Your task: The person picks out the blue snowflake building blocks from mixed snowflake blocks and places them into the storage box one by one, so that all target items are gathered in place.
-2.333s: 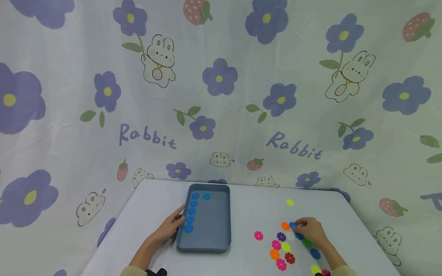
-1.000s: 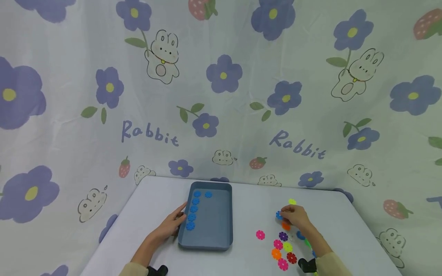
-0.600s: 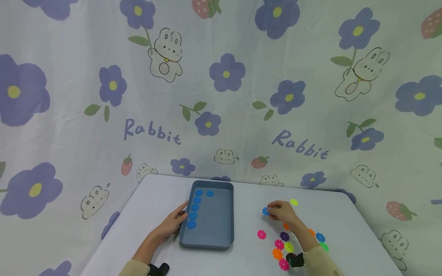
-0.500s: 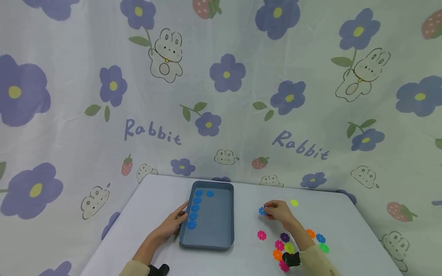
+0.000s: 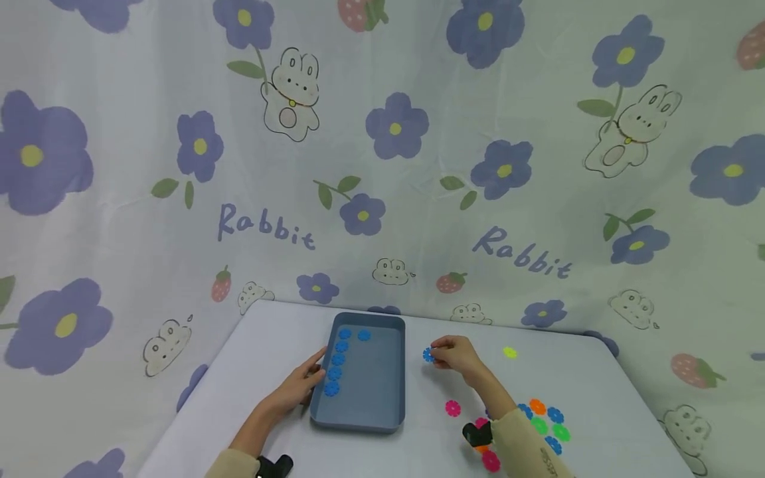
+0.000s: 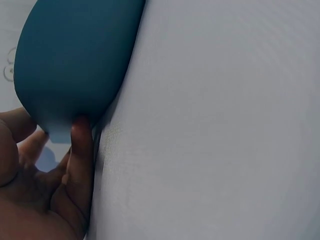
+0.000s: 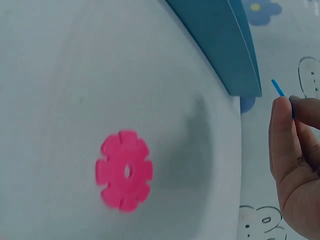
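My right hand (image 5: 457,355) pinches a blue flower-shaped disc (image 5: 428,354) between thumb and fingertips, just right of the tray and above the table. In the right wrist view that disc (image 7: 278,88) shows edge-on. My left hand (image 5: 293,390) holds the left side of the grey-blue tray (image 5: 373,398), fingers against its outer wall and thumb at the rim. The left wrist view shows a fingertip touching the tray's wall (image 6: 75,65). Several blue discs (image 5: 337,359) line the tray's left side, and one more blue disc (image 5: 364,335) lies beside the top one.
A pink disc (image 5: 453,408) lies right of the tray. Several mixed discs, among them orange (image 5: 537,406) and green (image 5: 561,432) ones, lie farther right, partly hidden by my right sleeve. A yellow disc (image 5: 510,352) lies apart. A patterned curtain (image 5: 394,199) hangs behind the table.
My right hand took a blue disc from the scattered pieces and has carried it left towards the tray. The left hand keeps its place on the tray; the view has shifted slightly.
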Tool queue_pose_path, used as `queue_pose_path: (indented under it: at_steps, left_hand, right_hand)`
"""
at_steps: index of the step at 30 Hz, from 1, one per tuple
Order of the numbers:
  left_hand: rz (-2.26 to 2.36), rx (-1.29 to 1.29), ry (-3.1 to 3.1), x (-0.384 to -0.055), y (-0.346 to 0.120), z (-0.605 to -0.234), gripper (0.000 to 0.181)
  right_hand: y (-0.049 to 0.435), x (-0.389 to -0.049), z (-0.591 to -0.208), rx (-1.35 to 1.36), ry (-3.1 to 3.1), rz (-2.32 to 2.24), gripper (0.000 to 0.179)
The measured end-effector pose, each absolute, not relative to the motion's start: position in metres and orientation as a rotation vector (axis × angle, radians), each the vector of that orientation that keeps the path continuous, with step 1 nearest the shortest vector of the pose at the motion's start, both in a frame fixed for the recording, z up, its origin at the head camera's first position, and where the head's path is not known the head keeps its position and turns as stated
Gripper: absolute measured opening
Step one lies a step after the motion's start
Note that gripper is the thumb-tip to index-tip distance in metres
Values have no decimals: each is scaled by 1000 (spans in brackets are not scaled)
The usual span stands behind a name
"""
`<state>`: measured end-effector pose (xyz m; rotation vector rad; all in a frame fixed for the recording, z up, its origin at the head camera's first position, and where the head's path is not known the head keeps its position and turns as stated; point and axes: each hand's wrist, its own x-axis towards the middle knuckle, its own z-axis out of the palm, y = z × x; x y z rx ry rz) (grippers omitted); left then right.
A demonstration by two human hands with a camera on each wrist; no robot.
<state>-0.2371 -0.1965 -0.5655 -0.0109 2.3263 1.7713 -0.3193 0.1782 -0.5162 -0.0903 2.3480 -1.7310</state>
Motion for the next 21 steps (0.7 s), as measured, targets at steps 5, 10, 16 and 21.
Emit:
queue_pose_path:
  at_steps: [5,10,16,21]
  left_hand:
    - [1762,-6,2323,-237,-197,-562,57]
    - [1758,-23,2331,-238,-196,-561,58]
    - [1763,-48,2327,-239,-196,-561,58]
    - [1783,-76,2287,-240,-196,-557,57]
  right_hand:
    - [163,-323,-512,-86,2349,-1718,17]
    - [152,-327,-507,-134,2319,-1744,16]
    - [136,-330,-504,-175,2289,-1746,17]
    - [125,-335,-497,-201,2233,-1772,20]
